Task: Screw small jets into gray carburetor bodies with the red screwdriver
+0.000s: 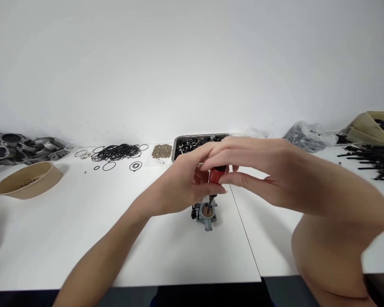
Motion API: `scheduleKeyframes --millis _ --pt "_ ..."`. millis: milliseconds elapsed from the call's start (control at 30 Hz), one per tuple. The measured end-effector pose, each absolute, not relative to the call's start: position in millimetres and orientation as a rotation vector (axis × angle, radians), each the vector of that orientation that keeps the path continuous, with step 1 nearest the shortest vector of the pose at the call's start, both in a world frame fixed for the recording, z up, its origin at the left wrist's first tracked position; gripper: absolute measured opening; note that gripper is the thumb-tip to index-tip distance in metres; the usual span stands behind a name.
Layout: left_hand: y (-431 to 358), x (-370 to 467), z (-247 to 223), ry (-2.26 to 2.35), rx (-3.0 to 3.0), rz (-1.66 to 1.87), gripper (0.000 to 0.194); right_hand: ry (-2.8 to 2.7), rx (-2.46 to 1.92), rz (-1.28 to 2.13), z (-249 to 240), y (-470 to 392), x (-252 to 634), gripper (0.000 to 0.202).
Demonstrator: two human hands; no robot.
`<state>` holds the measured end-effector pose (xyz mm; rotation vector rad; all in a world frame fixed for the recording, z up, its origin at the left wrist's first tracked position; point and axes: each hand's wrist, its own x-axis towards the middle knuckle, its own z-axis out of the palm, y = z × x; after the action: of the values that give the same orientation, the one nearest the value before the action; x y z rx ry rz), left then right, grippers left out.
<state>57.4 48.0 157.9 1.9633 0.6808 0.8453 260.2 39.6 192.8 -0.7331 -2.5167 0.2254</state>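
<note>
Both my hands are closed around a red and black screwdriver (216, 175) held nearly upright. My left hand (182, 183) grips the handle from the left, its thumb across the lower part. From the right, my right hand (256, 166) pinches the handle near its top, fingers bent over it. The shaft points down into the round bore of a small grey metal throttle body (208, 224), which stands on the white table. A brass-coloured disc (208, 211) shows inside the bore, and the tip reaches it. Whether the tip sits in a screw I cannot tell.
Along the wall lie grey metal castings (16, 147), black rubber rings (117, 152), small brass parts (161, 151), a metal tray (176, 143) of black parts and a plastic bag (310, 136). A beige bowl (48, 181) stands left, black parts (377, 160) right. A seam (246, 236) crosses the table.
</note>
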Motion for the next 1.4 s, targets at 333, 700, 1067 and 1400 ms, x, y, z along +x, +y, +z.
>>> scheduleKeyframes --millis 333,700,1067,1400 --pt "46 62 160 0.681 1.873 0.658 0.034 -2.420 -0.930 0.115 188 44 251 0.031" --pt "48 60 158 0.690 1.929 0.847 0.029 -2.489 -0.714 0.251 192 43 263 0.022" --pt "46 60 155 0.695 1.926 0.800 0.019 -2.441 -0.817 0.280 188 46 257 0.014" --pt "50 62 155 0.641 1.824 0.837 0.036 -2.383 -0.745 0.312 193 49 255 0.010"
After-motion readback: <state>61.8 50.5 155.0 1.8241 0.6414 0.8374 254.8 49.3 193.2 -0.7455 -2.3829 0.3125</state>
